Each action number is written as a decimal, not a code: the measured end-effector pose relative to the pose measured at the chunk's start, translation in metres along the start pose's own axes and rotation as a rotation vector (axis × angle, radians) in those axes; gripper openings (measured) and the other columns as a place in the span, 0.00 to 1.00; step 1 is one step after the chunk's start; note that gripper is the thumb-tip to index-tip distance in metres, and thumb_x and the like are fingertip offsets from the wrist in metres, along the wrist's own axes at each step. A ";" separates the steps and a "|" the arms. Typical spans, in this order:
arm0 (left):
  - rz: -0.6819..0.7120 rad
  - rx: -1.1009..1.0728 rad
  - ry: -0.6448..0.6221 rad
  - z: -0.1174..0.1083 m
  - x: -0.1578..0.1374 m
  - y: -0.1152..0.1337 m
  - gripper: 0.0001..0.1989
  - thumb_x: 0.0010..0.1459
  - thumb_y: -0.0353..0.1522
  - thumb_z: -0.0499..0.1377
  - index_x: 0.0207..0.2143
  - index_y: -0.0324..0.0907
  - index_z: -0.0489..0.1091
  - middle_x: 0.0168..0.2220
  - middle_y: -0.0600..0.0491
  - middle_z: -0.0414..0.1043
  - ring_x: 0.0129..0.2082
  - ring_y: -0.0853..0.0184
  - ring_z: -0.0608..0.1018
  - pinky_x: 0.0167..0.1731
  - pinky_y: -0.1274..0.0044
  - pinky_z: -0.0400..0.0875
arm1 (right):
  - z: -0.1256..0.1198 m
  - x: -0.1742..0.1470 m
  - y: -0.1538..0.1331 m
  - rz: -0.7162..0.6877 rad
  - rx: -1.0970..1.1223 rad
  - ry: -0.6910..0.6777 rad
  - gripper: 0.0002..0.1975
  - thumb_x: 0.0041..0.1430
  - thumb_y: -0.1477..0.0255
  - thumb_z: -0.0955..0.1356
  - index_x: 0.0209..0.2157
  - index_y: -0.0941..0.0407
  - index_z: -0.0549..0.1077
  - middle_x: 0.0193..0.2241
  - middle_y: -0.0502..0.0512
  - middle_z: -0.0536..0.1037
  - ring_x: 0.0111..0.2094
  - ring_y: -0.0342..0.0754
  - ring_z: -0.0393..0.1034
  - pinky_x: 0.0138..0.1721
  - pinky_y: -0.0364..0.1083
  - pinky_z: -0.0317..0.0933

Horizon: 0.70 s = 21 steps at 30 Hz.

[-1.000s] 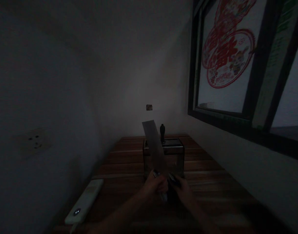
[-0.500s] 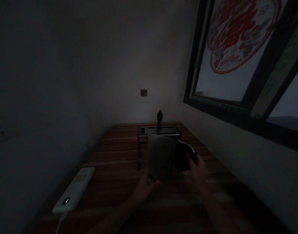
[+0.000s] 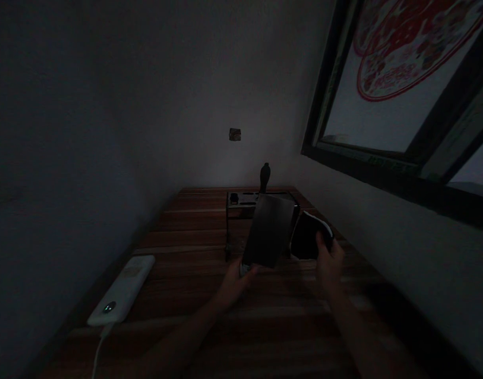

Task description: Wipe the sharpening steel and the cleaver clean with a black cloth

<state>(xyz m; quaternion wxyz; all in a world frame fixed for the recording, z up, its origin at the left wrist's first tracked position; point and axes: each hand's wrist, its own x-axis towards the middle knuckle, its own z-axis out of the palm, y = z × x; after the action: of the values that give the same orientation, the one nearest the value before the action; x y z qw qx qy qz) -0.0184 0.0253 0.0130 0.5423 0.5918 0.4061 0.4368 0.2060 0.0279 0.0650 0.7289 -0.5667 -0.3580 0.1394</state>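
The room is dim. My left hand grips the handle of a broad cleaver, its flat blade raised upright in front of me. My right hand holds a dark cloth with a pale edge just to the right of the blade, close to it; whether they touch I cannot tell. Behind both stands a knife rack on the wooden counter, with one dark knife handle sticking up out of it.
A white power bank with a small lit indicator and a cable lies at the counter's left edge. Walls close in on the left, back and right. A dark-framed window with a red paper cutting fills the upper right.
The cleaver blade has turned from edge-on to flat towards me. My right hand has moved away to the right with the cloth. The view has tilted, with the rack now further off.
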 end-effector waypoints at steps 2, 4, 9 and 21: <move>-0.008 0.003 -0.010 0.000 0.000 0.001 0.17 0.48 0.43 0.56 0.33 0.38 0.62 0.19 0.60 0.57 0.16 0.78 0.60 0.16 0.86 0.56 | 0.000 0.000 0.001 -0.014 0.007 0.009 0.20 0.46 0.59 0.66 0.35 0.61 0.72 0.31 0.55 0.74 0.32 0.46 0.66 0.36 0.47 0.60; -0.023 0.004 -0.013 0.001 0.001 0.001 0.17 0.48 0.43 0.56 0.32 0.38 0.62 0.18 0.61 0.55 0.15 0.79 0.59 0.15 0.86 0.55 | 0.000 0.002 0.003 -0.026 0.025 0.039 0.20 0.45 0.60 0.66 0.36 0.60 0.72 0.32 0.55 0.74 0.33 0.46 0.67 0.37 0.47 0.60; -0.046 -0.036 0.013 0.003 0.003 0.003 0.17 0.48 0.44 0.56 0.30 0.39 0.61 0.15 0.63 0.55 0.11 0.79 0.57 0.11 0.86 0.52 | -0.001 0.011 -0.002 -0.034 0.196 0.172 0.18 0.43 0.64 0.69 0.36 0.59 0.72 0.35 0.53 0.74 0.35 0.46 0.67 0.40 0.48 0.60; -0.079 -0.018 0.047 0.004 0.001 0.009 0.17 0.47 0.44 0.57 0.30 0.39 0.62 0.12 0.64 0.54 0.09 0.80 0.55 0.10 0.86 0.50 | 0.036 0.025 -0.094 -0.851 -0.144 -0.148 0.19 0.54 0.74 0.59 0.49 0.54 0.65 0.49 0.54 0.68 0.50 0.51 0.61 0.51 0.54 0.53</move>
<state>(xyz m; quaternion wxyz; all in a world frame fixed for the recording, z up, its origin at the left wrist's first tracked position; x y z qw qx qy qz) -0.0143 0.0248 0.0220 0.5548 0.5599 0.4378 0.4325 0.1804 0.0390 0.1653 0.6524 -0.4067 -0.6197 -0.1584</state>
